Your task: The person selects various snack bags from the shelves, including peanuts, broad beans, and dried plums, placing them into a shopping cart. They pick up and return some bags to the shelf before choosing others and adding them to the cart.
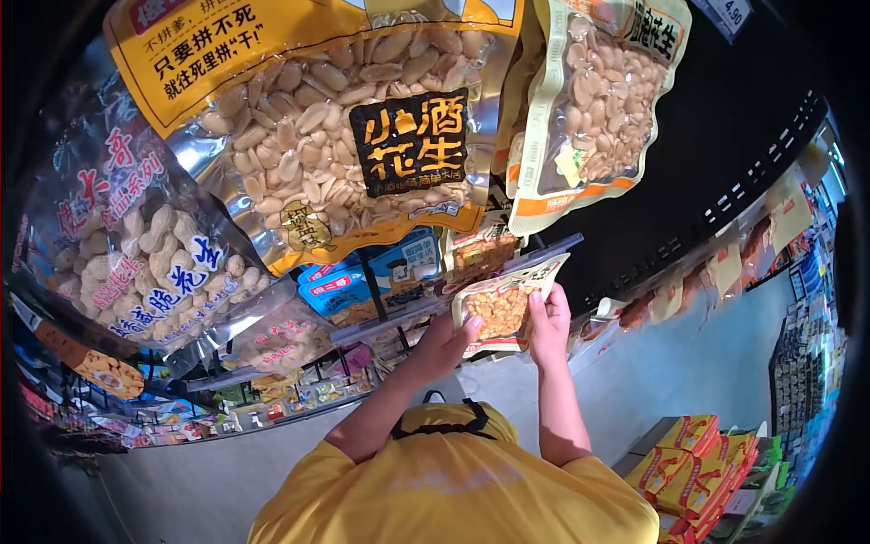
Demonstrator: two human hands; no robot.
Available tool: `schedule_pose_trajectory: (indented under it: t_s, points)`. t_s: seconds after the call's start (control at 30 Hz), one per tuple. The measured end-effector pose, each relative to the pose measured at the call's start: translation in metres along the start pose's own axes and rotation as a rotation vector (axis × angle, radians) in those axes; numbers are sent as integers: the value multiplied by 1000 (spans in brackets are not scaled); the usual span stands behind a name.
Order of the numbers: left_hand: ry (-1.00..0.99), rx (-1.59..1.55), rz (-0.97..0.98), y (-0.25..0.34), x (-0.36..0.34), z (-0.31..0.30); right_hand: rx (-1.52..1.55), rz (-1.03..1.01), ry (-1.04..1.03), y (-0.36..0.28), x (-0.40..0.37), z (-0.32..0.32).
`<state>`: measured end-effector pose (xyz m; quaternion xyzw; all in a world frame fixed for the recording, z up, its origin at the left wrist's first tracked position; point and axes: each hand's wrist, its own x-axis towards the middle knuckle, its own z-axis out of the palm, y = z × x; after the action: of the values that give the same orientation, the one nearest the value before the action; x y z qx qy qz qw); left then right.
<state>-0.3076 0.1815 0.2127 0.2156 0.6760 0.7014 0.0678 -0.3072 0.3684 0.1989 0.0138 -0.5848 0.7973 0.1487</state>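
floor (689, 381): pale, glossy | shelves (299, 399): packed with snack packets | cartons (698, 462): yellow-red, stacked lower right

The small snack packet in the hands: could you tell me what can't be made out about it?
- Head view: the packet print is too small to read.
- The left hand covers its lower left corner; the right hand covers its right edge.
- The price tag is cut by the top edge.

I had one view only, from a camera worn on the person's head. Its fisheye lens, ringed in black, faced forward and down along a shop aisle. Hanging peanut bags (362, 136) nearly touched the lens. At arm's length, mid-frame, the left hand (449, 340) and right hand (548, 322) gripped a small packet (498, 310).
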Motion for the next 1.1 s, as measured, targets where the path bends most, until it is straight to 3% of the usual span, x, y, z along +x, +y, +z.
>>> schedule_pose_trajectory:
  t_s: [0.27,0.33,0.43,0.47,0.53,0.7,0.8,0.9,1.03,1.1]
  points:
    - [42,-61,-50,-17,3,0,-88,60,5,13,10,-6]
    - [19,-130,-149,-15,2,-2,-87,63,-6,14,9,-5]
    - [26,-310,-496,-37,0,-12,-83,83,-9,10,12,-7]
    - [28,-311,-505,-48,-5,-12,-86,106,-18,7,14,-7]
    - [82,-724,-403,-27,0,-10,-48,88,-14,0,13,-2]
    - [61,-656,-396,-37,-2,-11,-41,50,-8,2,15,-5]
    - [115,-630,-529,-65,-8,-15,-37,33,-21,3,16,-3]
    - [33,-94,-339,-19,-1,-8,-38,-8,-2,-3,16,1]
    - [-82,-3,-376,-9,5,-11,-20,-37,-6,-9,20,1]
    - [-88,-2,-223,-18,7,-11,-77,-38,-31,-16,25,3]
